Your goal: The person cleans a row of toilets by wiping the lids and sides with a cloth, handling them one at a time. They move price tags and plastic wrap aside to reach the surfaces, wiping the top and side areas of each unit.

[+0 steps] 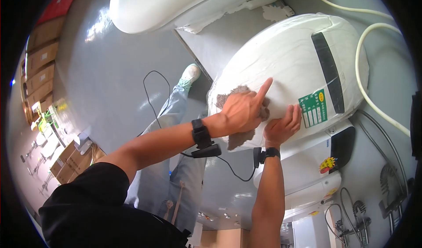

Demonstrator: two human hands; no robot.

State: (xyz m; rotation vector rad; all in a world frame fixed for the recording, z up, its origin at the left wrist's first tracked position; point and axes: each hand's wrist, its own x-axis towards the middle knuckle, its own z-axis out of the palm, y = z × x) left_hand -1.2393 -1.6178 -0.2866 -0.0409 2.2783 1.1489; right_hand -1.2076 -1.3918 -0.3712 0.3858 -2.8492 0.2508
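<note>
A white toilet (285, 54) with a glossy, plastic-like covering, a dark strip (327, 70) and a green label (313, 108) lies in front of me. My left hand (241, 111) presses a grey-brown cloth (242, 139) against its curved surface. One finger sticks out onto the white surface, while the others bend over the cloth. Beside the label, my right hand (283, 124) rests on the toilet with its fingers lightly bent and nothing visible in them. A black band with a small device sits on each wrist.
Another white rounded fixture (176, 6) stands at the top. Pale hoses (367, 72) curve along the right, near metal shower hoses (398, 160). A thin black cable (145, 85) lies on the grey floor by my shoe (191, 73). Cardboard boxes (43, 74) are stacked at the left.
</note>
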